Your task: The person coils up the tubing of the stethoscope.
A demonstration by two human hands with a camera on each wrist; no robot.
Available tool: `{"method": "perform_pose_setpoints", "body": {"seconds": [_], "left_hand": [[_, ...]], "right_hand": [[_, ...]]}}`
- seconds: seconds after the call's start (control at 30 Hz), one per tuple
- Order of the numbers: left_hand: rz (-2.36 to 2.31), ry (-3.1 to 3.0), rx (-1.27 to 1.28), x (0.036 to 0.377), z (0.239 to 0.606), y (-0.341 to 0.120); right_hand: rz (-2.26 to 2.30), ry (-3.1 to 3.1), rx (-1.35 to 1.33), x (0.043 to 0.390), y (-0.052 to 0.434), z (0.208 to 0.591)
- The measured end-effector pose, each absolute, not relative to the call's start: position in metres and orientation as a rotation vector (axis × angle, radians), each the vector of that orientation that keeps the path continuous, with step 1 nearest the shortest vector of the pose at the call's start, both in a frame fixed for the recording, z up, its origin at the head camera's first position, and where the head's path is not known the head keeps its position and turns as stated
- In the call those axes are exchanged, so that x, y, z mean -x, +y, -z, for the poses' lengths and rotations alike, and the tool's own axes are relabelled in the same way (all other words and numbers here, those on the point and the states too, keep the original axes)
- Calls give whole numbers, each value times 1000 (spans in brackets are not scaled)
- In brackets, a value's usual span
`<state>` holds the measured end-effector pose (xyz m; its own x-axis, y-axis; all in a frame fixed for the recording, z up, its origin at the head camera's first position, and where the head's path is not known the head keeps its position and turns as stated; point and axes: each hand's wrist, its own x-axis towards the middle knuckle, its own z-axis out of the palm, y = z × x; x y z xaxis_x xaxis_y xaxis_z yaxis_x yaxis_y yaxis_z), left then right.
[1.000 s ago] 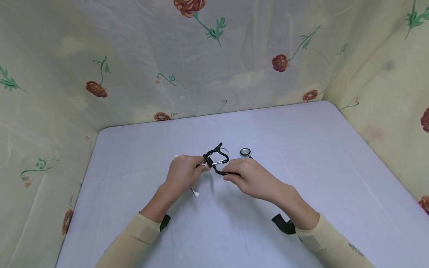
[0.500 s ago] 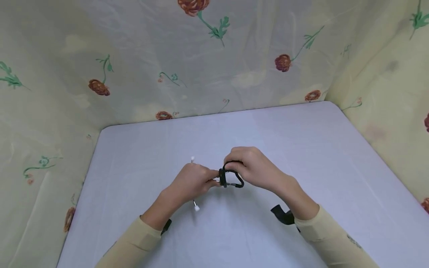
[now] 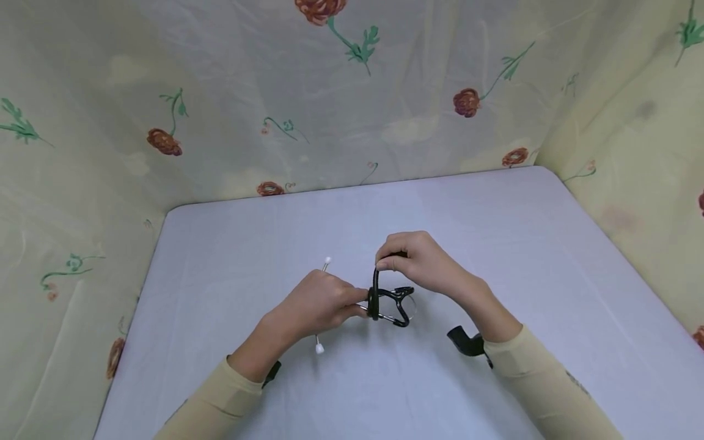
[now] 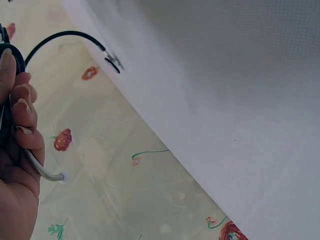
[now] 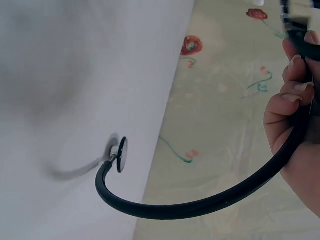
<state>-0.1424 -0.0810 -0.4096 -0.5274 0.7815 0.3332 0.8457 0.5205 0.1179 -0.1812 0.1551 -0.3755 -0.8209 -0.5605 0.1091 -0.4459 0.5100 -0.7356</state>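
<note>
A black stethoscope (image 3: 374,303) is held above the table between both hands. My left hand (image 3: 321,300) grips its metal ear tubes, and white ear tips (image 3: 320,349) stick out on either side of the fist. Black tubing is wound around the tubes just beyond my left fingertips, with the forked part pointing right. My right hand (image 3: 422,261) pinches the tubing higher up, drawing a length upward from the coil. In the right wrist view the tubing (image 5: 200,210) curves down from that hand to the round chest piece (image 5: 122,155), which the hand hides in the head view.
A white-covered table (image 3: 247,244) lies under both hands. Flower-patterned curtains (image 3: 220,122) stand along its back and sides. A black strap (image 3: 466,342) hangs at the right wrist, and a smaller dark piece (image 3: 272,373) shows at the left wrist.
My right hand has carried the tubing up and over, winding it around the ear tubes. My left hand has shifted right, and the forked part has swung to point right. The chest piece has left the head view.
</note>
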Motion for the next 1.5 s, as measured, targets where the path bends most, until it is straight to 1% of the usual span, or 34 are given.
{"method": "perform_pose_setpoints", "body": {"seconds": [0.23, 0.37, 0.6, 1.03, 1.17, 1.33, 1.5], "left_hand": [[440, -2459, 1423, 141, 408, -81], [486, -2429, 1448, 141, 409, -81], [580, -2397, 1417, 141, 409, -81], [695, -2375, 1206, 149, 406, -84], [774, -2368, 1184, 150, 407, -85], [851, -2382, 1157, 151, 407, -86], [863, -2441, 1043, 152, 406, -87]], "right_hand": [[1242, 2511, 731, 188, 161, 386], [1256, 2472, 696, 189, 163, 391], [1302, 2435, 640, 188, 168, 397], [1398, 2469, 515, 185, 169, 400], [1405, 2482, 544, 183, 167, 401], [1377, 2553, 653, 180, 160, 403], [1380, 2570, 602, 176, 156, 403]]}}
